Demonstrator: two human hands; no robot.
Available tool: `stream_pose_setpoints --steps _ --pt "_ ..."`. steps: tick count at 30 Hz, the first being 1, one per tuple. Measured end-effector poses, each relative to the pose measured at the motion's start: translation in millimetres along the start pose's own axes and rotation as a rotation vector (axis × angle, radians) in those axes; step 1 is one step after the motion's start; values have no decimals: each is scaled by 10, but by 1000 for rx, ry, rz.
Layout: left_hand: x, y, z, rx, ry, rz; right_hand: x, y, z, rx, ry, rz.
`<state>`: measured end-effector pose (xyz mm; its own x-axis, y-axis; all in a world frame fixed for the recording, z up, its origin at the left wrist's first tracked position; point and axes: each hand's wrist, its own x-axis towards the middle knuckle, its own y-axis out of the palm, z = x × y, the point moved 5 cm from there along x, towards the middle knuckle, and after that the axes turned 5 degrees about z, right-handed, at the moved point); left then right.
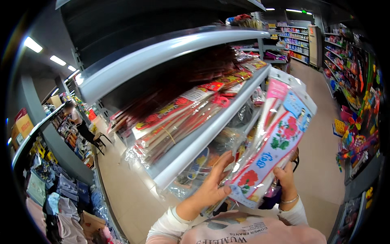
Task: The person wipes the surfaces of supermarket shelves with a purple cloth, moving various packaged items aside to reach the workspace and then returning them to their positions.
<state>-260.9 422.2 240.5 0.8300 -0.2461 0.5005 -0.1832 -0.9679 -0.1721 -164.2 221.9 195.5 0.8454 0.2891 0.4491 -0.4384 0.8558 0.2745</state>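
My right hand [285, 178] grips a bundle of long, flat packs by their right edge, with the thumb on top. The front pack [265, 155] is clear plastic over a white strip with red flowers, green leaves and blue writing; its header card is blue. Behind it shows another pack with a pink header card [277, 88]. My left hand [210, 186] is at the bundle's lower left, fingers spread and thumb by the plastic edge; whether it touches is unclear. Left of the bundle, a grey metal shelf [210, 140] bears stacked red-and-gold packets [179, 119], partly blurred.
Another shelf board [170, 48] overhangs the packets. Below, clear-bagged goods [225, 140] lie close to my left hand. Folded clothes [64, 207] fill a rack at left. Beyond it stand a person [79, 122] and a stool [102, 138]. Colourful toys [355, 131] line the right side of the aisle floor [320, 146].
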Motion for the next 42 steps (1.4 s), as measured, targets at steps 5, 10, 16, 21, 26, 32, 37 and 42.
stream_pose_setpoints --steps 5,10,16,21,26,32,37,42 --pt "-204 322 -455 1199 448 177 -1 -121 134 -101 -22 -48" --pt "-299 512 -370 1496 712 217 -19 -152 -47 -85 -110 -165" --pt "-357 427 -269 1532 701 192 -94 -158 -69 -107 -89 -153" --pt "-347 354 -418 1591 1193 -318 -95 29 101 -13 -113 -51" --pt "-129 370 -1116 1623 1180 -346 158 516 797 197 -185 41" --pt "260 335 -2061 1769 1039 -265 487 1332 1622 623 95 301" --pt "608 209 -2553 1921 1100 -238 902 1532 1968 711 148 468" --pt "740 72 -2868 2107 874 -253 1403 1837 2080 741 233 770"
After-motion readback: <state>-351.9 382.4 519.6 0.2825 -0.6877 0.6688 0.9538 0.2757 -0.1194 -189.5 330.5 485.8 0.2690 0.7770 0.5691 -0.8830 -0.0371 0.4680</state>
